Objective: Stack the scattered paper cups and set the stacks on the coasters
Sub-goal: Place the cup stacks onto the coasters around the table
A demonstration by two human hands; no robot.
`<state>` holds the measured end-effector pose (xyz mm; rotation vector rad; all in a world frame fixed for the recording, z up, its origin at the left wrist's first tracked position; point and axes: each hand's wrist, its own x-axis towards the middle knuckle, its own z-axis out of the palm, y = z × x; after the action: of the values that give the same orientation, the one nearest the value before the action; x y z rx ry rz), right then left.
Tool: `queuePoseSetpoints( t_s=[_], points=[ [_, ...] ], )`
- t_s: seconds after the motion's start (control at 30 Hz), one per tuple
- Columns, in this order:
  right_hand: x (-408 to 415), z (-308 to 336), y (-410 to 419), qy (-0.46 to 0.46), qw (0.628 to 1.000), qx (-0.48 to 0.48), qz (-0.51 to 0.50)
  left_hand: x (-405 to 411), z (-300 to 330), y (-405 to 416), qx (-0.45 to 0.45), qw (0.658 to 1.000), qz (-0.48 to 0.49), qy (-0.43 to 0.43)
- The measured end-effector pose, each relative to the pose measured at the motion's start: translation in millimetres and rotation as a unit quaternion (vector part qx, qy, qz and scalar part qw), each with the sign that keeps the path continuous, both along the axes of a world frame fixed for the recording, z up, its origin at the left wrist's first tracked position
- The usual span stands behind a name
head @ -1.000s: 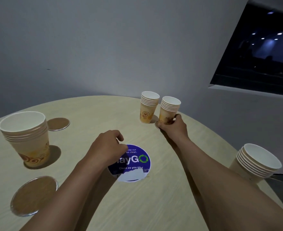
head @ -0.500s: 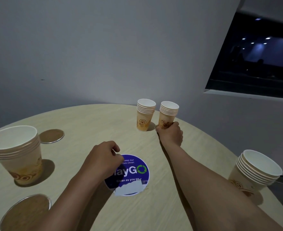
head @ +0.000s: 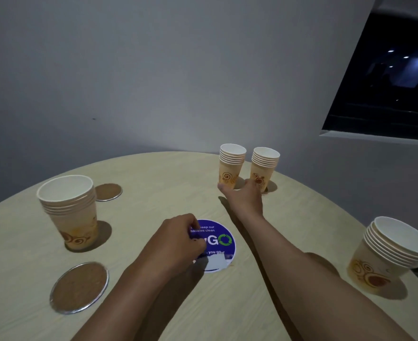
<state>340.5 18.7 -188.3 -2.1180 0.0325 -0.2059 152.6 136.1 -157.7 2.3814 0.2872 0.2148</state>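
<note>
Nearest the camera, an empty cork coaster [head: 80, 287] lies flat at the left front of the round table [head: 252, 303], and a stack of cups [head: 387, 254] stands at the right front edge with no coaster visible beneath it. The left hand [head: 178, 239] rests curled into a loose fist over the blue round sticker [head: 217, 244], gripping nothing that can be seen. Farther back on the left, another stack [head: 71, 210] stands on bare wood, with a second empty coaster [head: 108, 191] just behind it. At the far side, the right hand [head: 243, 195] is spread open between two slim stacks, thumb touching the base of the left one [head: 230, 166], fingers near the foot of the right one [head: 263, 169], clasping neither; a dark edge under the right one may be a coaster, though it is too hidden to say. The step in hand looks like seating or taking one of these far stacks. To do it well, I would wrap the fingers low around the base, since nested paper cups crush and topple if pinched high, keep the stack upright, avoid nudging its close neighbour, and centre it on a coaster before letting go.
</note>
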Motion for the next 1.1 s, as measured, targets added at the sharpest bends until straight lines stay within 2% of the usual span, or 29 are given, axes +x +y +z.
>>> queuePoseSetpoints(
  t_s=[0.13, 0.33, 0.4, 0.5, 0.6, 0.67, 0.83, 1.1],
  points=[
    [13.1, 2.6, 14.4, 0.005, 1.0, -0.024, -0.005, -38.9, -1.2, 3.0, 0.019, 0.996, 0.003, -0.087],
    [22.6, 7.6, 34.4, -0.002, 0.999, -0.04, -0.005, -79.7, -9.1, 24.1, 0.035, 0.996, 0.016, -0.087],
    [15.1, 7.8, 53.3, -0.006, 0.999, -0.011, 0.049, -80.8, -10.2, 24.0, 0.042, 0.996, 0.016, -0.075],
    [-7.4, 12.8, 102.7, -0.002, 0.982, 0.038, 0.185, -80.4, -11.1, 24.0, 0.072, 0.995, -0.003, -0.063],
    [-35.1, 18.1, 157.3, 0.003, 0.954, 0.028, 0.297, -83.1, -12.0, 23.9, 0.09, 0.994, -0.029, -0.046],
    [-48.4, 15.7, 185.3, -0.001, 0.944, 0.022, 0.33, -84.9, -12.9, 24.0, 0.104, 0.992, -0.037, -0.055],
    [-61.4, 7.4, 219.3, 0.005, 0.935, 0.024, 0.353, -83.9, -15.2, 27.8, 0.092, 0.991, -0.053, -0.081],
    [-56.2, -0.1, 231.4, -0.047, 0.944, -0.078, 0.318, -82.8, -16.7, 31.0, 0.092, 0.991, -0.062, -0.074]
  ],
)
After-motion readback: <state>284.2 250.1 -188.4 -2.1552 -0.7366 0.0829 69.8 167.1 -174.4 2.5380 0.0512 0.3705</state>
